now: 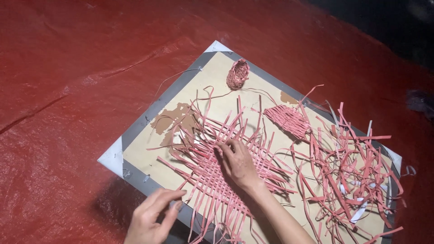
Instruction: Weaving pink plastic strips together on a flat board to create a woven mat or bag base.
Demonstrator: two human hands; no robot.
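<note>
Left hand (153, 217): your wrist is cut by the bottom edge.
Woven mat (217, 171): your right hand (237, 165) hides its middle.

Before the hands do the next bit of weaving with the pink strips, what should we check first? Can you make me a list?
1. Right hand presses flat on the woven mat: ok.
2. Left hand has a strip pinched: cannot tell; it sits at the board's edge, fingers curled.
3. Mat lies fully on the board: not ok; strip ends hang past the near edge.
4. Spare strips within sight: ok, a loose pile to the right.
5. Small finished pieces, the little basket and small woven patch, lie apart from the mat: ok.
</note>
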